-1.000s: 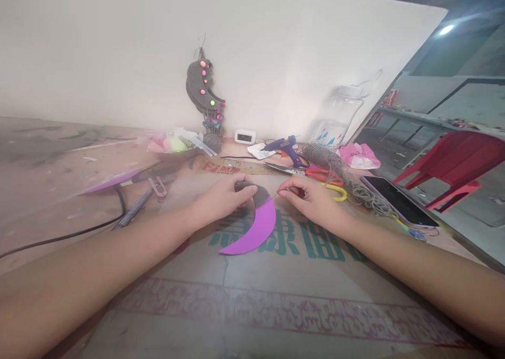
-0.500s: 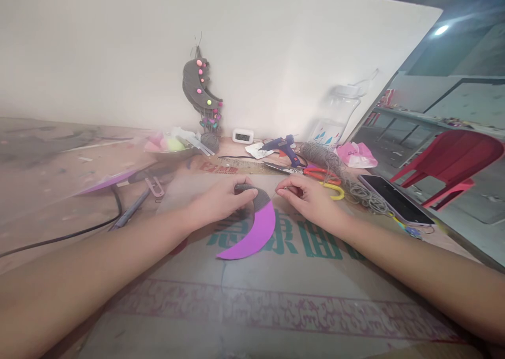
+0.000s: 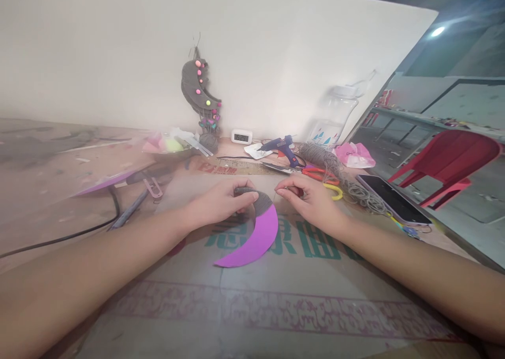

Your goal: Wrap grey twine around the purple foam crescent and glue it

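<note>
My left hand [image 3: 232,198] pinches the upper end of a purple crescent cutout [image 3: 256,240]. Grey yarn [image 3: 263,203] is wound closely around that top part, while the lower part stays bare purple and curves down to a point at the left. Just right of the crescent, my right hand [image 3: 305,196] is closed, thumb against fingers, on what looks like a thin strand of the grey yarn; most of the strand is hidden. Beneath both hands lies a printed cardboard sheet [image 3: 236,306].
Behind the hands are a blue glue gun [image 3: 282,150], scissors [image 3: 319,176], a small clock [image 3: 241,136] and a grey yarn skein [image 3: 325,162]. A phone [image 3: 394,198] lies right. A decorated grey crescent [image 3: 193,85] hangs on the wall. Left are a bowl [image 3: 168,150] and a cutter [image 3: 128,212].
The crescent's lower tip has swung slightly downward as my left hand tilts it. My right hand stays close beside it, with its pinch kept.
</note>
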`<state>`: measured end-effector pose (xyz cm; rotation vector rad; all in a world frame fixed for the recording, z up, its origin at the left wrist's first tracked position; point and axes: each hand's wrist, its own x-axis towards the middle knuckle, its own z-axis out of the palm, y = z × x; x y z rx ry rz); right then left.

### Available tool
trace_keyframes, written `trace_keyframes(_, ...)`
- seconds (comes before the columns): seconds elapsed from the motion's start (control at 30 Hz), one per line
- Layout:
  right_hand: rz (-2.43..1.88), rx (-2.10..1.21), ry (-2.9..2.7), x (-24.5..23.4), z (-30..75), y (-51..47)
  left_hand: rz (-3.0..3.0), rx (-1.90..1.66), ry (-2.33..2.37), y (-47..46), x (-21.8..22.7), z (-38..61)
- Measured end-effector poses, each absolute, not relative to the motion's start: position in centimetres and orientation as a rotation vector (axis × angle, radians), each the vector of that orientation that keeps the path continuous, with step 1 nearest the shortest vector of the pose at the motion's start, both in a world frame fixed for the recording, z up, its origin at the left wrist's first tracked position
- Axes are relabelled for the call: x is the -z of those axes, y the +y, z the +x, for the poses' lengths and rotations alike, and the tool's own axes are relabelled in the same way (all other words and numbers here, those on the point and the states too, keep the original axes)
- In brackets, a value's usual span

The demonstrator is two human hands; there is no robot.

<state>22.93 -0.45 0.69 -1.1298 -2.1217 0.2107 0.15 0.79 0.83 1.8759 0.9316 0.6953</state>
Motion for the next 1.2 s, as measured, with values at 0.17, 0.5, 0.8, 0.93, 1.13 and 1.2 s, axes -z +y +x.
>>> trace_keyframes(0.17,-1.125,-0.216,-2.133,-0.6,23.0,-0.3,1.851,-0.682,0.934,0.7,-1.0,0.1)
trace_keyframes(0.5,-1.148,-0.355,-2.178,-0.2,23.3,0.6,1.719,-0.748,0.91,0.8,-0.9,0.0)
trace_keyframes(0.8,-1.116,-0.495,-1.837,-1.4,22.7,-1.3,1.713,-0.921,1.048,0.8,-1.2,0.1)
trace_keyframes(0.93,-1.122,-0.703,-2.019,-1.5,22.1,-1.5,1.735,-0.956,1.018,0.9,-1.4,0.2)
trace_keyframes(1.13,-1.129,-0.839,-1.965,-1.0,21.8,-1.3,1.798,-0.888,1.03,1.1,-0.8,0.2)
trace_keyframes(1.2,-1.143,-0.84,-1.933,-0.9,21.8,-1.2,1.819,-0.888,1.039,1.0,-0.7,0.2)
